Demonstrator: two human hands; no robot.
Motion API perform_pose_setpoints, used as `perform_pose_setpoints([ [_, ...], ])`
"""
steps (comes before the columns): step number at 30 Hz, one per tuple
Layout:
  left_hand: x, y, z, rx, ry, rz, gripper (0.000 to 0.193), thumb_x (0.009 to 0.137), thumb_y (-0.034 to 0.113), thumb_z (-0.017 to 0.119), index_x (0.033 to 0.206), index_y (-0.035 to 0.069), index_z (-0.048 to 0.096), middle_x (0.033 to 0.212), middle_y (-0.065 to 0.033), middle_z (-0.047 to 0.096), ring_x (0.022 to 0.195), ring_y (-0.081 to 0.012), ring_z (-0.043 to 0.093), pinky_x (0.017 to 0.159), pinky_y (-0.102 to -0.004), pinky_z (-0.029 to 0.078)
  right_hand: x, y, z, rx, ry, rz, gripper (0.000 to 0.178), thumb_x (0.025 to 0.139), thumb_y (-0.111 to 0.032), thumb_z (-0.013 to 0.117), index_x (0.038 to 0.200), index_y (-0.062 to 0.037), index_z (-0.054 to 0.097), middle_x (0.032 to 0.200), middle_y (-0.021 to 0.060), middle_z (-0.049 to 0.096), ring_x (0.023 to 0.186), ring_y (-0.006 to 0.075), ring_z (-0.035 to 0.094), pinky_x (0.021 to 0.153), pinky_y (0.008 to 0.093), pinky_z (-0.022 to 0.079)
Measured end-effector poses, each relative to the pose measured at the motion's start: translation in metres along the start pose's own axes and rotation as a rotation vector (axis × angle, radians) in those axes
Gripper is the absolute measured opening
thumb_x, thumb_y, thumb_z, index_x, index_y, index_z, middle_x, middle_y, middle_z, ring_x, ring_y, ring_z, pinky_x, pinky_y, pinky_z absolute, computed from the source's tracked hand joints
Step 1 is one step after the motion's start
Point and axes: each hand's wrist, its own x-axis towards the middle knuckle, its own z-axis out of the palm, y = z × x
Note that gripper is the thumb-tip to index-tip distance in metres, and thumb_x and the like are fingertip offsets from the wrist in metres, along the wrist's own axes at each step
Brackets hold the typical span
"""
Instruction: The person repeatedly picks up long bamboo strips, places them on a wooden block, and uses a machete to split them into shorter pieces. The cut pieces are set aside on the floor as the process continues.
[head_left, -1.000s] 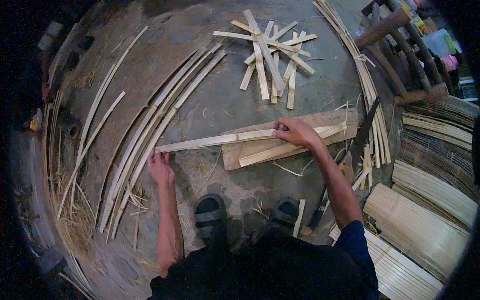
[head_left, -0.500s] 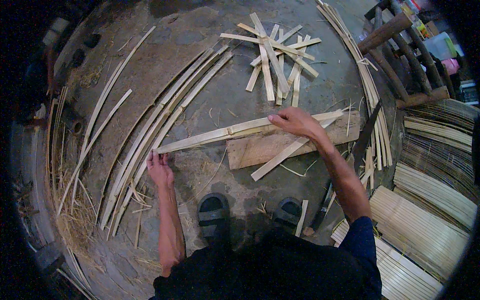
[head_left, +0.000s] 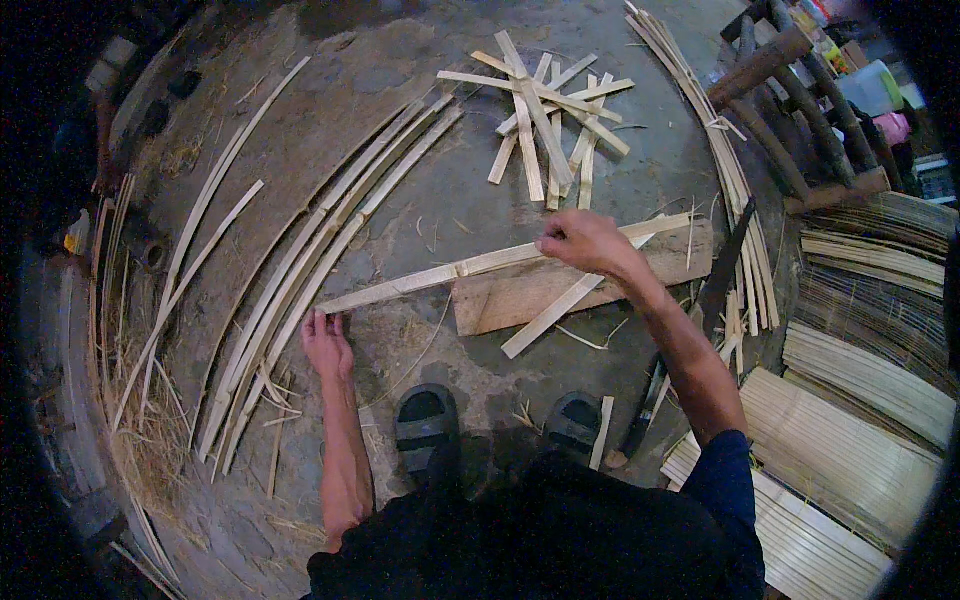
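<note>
A long pale bamboo strip point(head_left: 410, 281) runs slantwise between my hands, its right end over the wooden board point(head_left: 482, 306). My left hand point(head_left: 328, 347) pinches the strip's left end. Farther along, my right hand point(head_left: 585, 242) is closed around it, the fingertips partly hidden behind the hand. A joint ridge shows on the strip between the two hands. Under it, a shorter bamboo strip point(head_left: 545, 325) lies across the board. Right of the board rests a long dark blade point(head_left: 728, 260), partly behind my right forearm.
Short bamboo strips point(head_left: 541, 118) lie crisscrossed in a heap beyond the board. Long strips point(head_left: 318, 245) fan out on the left. At the right are a bundle of strips point(head_left: 735, 165), a wooden stool-like frame point(head_left: 765, 65) and slatted bamboo pieces point(head_left: 840, 450). Two sandals point(head_left: 427, 430) stand below.
My left hand has moved slightly right and down with the strip's end. The strip shows a narrower face now, as if turned a little. My right hand has closed more.
</note>
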Motion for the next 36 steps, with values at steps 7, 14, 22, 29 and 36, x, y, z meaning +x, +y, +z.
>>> perform_pose_setpoints([
  [7,-0.008,0.053,0.001,0.657,-0.259,-0.209,0.04,0.09,0.022,0.058,0.122,0.0,0.046,0.086,-0.011,0.06,0.082,-0.0227,0.062,0.076,-0.0328,0.054,-0.008,-0.003,0.004,-0.153,0.113,0.045,0.029,0.08,-0.034,0.059,0.086,-0.007,0.066,0.085,0.0154,0.066,0.082,0.0352,0.063,0.074,0.046,0.047],
  [14,-0.096,0.093,0.164,0.885,-0.915,0.927,0.063,0.074,0.021,0.075,0.127,0.004,0.046,0.125,-0.0198,0.049,0.113,-0.03,0.052,0.093,-0.0375,0.044,-0.014,-0.016,0.003,-0.162,0.181,0.021,0.027,0.079,-0.033,0.06,0.081,-0.0075,0.067,0.082,0.015,0.066,0.081,0.035,0.063,0.073,0.0477,0.046],
  [22,-0.123,0.049,0.249,1.265,-1.207,0.664,0.034,0.083,0.027,0.064,0.101,0.005,0.047,0.085,-0.0214,0.06,0.083,-0.0434,0.058,0.069,-0.0509,0.046,-0.023,-0.039,-0.001,-0.223,0.197,0.024,0.027,0.079,-0.034,0.061,0.081,-0.0074,0.067,0.081,0.0155,0.066,0.084,0.0362,0.062,0.073,0.0495,0.044],
  [29,-0.108,0.026,0.251,1.062,-1.202,0.778,0.024,0.084,0.025,0.064,0.085,0.005,0.052,0.066,-0.0214,0.056,0.064,-0.0418,0.057,0.054,-0.046,0.043,-0.106,-0.012,0.015,0.131,0.826,-0.228,0.025,0.081,-0.02,0.064,0.1,-0.0036,0.062,0.104,0.0176,0.059,0.102,0.0337,0.054,0.088,0.0424,0.044],
  [36,-0.117,0.089,0.276,1.208,-1.09,0.707,0.03,0.085,0.031,0.064,0.084,0.001,0.059,0.058,-0.0191,0.053,0.048,-0.0329,0.051,0.047,-0.0392,0.04,-0.282,0.143,0.135,-0.015,0.634,0.569,0.049,0.076,-0.012,0.062,0.122,-0.0015,0.049,0.112,0.0219,0.051,0.105,0.0402,0.048,0.092,0.046,0.04],
])
